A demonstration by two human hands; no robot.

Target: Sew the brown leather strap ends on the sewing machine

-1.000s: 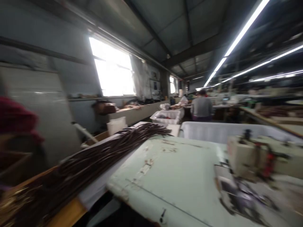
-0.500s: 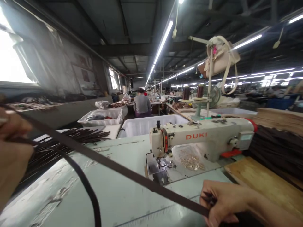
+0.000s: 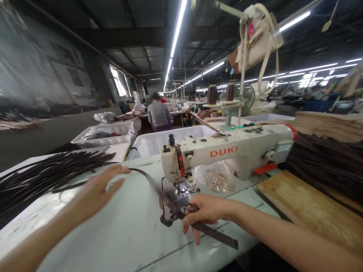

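The right hand (image 3: 202, 213) pinches a dark strap (image 3: 159, 192) in its grip, just at 6 o'clock of the sewing machine (image 3: 227, 155) needle. The left hand (image 3: 98, 190) is spread flat over the strap's far end, at 9 o'clock on the tabletop (image 3: 113, 234). A pile of straps (image 3: 42, 175) lies beyond it at 10 o'clock.

1. A pale green sewing table (image 3: 119, 234) with a worn top and a ruler strip along its near edge; a white DUKI sewing machine (image 3: 227, 153) stands on it.
2. A dark brown strap (image 3: 159, 192) lies curved across the top; a heap of dark straps (image 3: 48, 173) rests at its left end.
3. A wooden board (image 3: 300, 207) lies at the right, a clear bag of metal buckles (image 3: 218, 181) beside the machine.
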